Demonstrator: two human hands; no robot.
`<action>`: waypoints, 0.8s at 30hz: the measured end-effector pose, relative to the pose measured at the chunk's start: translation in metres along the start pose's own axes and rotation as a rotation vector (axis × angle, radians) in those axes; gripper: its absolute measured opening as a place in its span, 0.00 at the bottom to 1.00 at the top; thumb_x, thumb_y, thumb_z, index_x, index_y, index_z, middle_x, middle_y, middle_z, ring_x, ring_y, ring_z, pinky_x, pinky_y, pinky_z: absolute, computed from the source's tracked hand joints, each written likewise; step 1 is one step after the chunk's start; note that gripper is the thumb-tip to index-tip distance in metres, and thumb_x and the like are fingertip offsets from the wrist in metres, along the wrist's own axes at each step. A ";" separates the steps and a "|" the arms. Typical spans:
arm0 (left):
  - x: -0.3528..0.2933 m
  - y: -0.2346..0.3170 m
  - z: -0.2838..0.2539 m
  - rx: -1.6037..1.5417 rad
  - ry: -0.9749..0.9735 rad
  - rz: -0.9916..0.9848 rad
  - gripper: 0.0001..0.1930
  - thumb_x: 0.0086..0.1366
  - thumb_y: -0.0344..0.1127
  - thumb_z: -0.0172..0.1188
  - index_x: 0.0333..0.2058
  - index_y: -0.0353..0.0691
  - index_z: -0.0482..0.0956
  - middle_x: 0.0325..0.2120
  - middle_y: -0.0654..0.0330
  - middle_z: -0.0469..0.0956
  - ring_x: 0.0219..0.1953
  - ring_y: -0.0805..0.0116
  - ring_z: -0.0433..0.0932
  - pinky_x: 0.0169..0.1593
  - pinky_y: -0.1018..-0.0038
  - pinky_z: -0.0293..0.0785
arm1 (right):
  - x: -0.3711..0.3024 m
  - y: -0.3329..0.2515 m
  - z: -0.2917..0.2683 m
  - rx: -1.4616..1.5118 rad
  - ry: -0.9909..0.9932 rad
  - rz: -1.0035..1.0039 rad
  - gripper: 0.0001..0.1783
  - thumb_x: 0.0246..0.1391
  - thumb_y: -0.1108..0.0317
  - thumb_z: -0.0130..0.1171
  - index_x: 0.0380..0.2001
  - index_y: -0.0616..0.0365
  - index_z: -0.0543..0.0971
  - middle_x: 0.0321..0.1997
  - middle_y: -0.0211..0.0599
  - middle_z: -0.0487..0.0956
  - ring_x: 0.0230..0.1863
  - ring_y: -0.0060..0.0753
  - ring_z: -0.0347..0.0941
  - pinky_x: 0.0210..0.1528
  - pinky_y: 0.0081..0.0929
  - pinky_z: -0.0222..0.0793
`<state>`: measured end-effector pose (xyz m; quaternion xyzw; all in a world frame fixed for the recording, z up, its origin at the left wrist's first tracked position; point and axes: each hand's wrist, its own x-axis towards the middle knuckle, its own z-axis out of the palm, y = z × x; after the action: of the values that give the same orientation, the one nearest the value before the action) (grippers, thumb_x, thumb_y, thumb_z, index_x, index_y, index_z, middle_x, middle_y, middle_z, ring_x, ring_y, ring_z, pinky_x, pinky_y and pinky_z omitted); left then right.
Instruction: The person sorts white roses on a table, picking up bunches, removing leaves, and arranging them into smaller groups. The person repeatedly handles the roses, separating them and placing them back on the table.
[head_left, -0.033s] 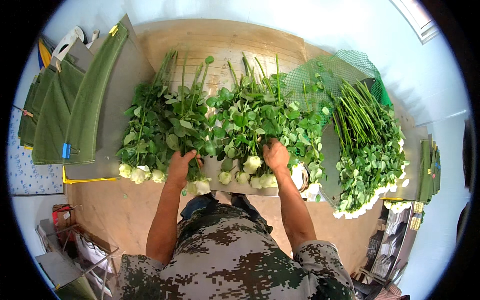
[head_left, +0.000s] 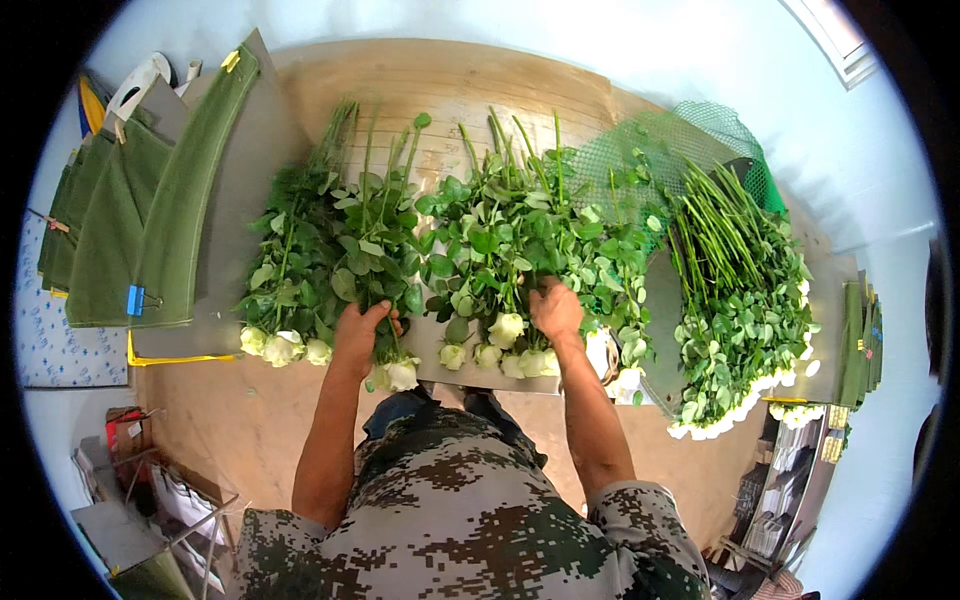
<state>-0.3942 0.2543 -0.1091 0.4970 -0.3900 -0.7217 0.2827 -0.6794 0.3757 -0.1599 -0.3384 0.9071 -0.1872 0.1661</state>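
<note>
1. I see the left hand [head_left: 360,332] curled at the left roses [head_left: 403,374], the right hand [head_left: 556,308] curled at the middle roses [head_left: 506,328]; I can't tell either's grip.
2. Both groups lie on the bench [head_left: 430,342], blooms at its near edge.
3. Rightward, mesh [head_left: 712,125] borders a rose pile [head_left: 728,330].

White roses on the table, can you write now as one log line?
left hand: at leafy stems; right hand: among leaves; white roses: heads toward near side; green net: at right

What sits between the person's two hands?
In the head view, a strip of tabletop shows nearer the left hand, then white roses with green leaves, toward the right hand.
</note>
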 end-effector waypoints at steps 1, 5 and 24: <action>-0.004 0.003 -0.004 0.004 0.001 0.020 0.08 0.61 0.34 0.56 0.35 0.35 0.71 0.26 0.59 0.75 0.26 0.67 0.75 0.31 0.69 0.74 | 0.002 0.003 -0.004 0.048 0.014 -0.021 0.15 0.45 0.59 0.57 0.34 0.56 0.79 0.34 0.48 0.80 0.38 0.52 0.76 0.42 0.41 0.71; -0.018 0.012 -0.030 -0.004 0.070 0.056 0.06 0.62 0.31 0.54 0.35 0.35 0.71 0.25 0.60 0.74 0.25 0.69 0.74 0.31 0.72 0.74 | -0.001 -0.001 -0.029 0.140 -0.008 -0.039 0.16 0.43 0.59 0.55 0.32 0.57 0.79 0.33 0.47 0.80 0.36 0.48 0.76 0.41 0.37 0.70; -0.068 0.016 -0.087 0.029 0.127 0.134 0.04 0.62 0.30 0.54 0.32 0.37 0.73 0.24 0.63 0.74 0.24 0.73 0.73 0.30 0.75 0.71 | -0.016 -0.093 0.079 0.133 -0.134 -0.231 0.19 0.48 0.60 0.60 0.37 0.63 0.72 0.30 0.54 0.78 0.33 0.55 0.76 0.35 0.40 0.72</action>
<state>-0.2887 0.2757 -0.0796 0.5185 -0.4140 -0.6626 0.3474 -0.5828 0.3034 -0.1845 -0.4404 0.8347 -0.2416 0.2257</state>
